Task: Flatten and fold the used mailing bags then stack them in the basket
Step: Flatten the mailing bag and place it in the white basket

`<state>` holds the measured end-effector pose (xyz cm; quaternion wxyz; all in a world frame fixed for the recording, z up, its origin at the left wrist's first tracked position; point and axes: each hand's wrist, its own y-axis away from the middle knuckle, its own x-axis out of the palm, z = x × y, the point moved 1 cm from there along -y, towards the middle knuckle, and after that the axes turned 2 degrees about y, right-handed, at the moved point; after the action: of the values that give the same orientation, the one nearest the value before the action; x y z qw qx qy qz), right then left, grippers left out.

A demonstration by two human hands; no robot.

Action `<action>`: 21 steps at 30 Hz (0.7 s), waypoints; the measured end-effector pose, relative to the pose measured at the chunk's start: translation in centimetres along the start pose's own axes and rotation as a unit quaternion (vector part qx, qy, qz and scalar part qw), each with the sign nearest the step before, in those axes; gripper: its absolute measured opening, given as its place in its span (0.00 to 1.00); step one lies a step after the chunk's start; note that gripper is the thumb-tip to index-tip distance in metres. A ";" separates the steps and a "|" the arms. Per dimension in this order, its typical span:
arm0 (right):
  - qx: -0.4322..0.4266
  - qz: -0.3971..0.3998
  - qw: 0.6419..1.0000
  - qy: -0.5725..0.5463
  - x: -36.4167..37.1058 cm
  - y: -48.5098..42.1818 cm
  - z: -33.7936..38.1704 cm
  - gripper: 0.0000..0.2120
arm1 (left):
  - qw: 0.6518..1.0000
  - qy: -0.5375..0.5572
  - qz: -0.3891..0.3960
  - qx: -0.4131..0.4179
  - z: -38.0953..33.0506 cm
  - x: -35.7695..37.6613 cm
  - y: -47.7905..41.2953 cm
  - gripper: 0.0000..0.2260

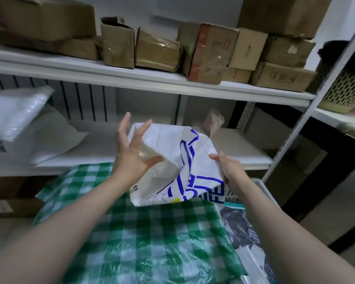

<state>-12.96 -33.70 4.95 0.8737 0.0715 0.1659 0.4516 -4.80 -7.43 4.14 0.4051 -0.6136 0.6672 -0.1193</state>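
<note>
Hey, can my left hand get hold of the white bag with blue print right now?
Probably yes: the left hand is open right by the bag, nothing between them, while the right hand holds it up.

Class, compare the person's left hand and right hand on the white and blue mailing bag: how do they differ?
The left hand is open, fingers spread; the right hand pinches the mailing bag's right edge. The left hand's fingers reach higher than the right hand's. Both meet the same bag, above the green checked cloth.
</note>
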 end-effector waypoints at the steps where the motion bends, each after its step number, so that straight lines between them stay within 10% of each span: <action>1: -0.007 0.016 0.999 0.030 -0.1 0.5 0.2 0.16 | 1.000 0.000 0.015 0.015 -0.4 0.1 0.0 0.28; 4: -0.030 0.048 0.993 0.105 0.4 1.6 0.5 0.18 | 0.999 0.006 0.053 0.005 -0.6 0.4 0.1 0.05; 10: -0.238 0.087 0.959 0.129 1.3 4.2 3.7 0.29 | 0.999 0.025 0.034 0.001 -1.4 0.4 0.4 0.05; 21: -0.244 0.028 0.955 0.165 2.5 3.5 5.8 0.14 | 0.998 0.033 0.042 0.032 -2.5 -0.4 0.0 0.05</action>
<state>-12.20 -29.46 10.75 0.8119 -0.2148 0.1900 0.5084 -6.57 -7.94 5.92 0.4071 -0.5673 0.7014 -0.1435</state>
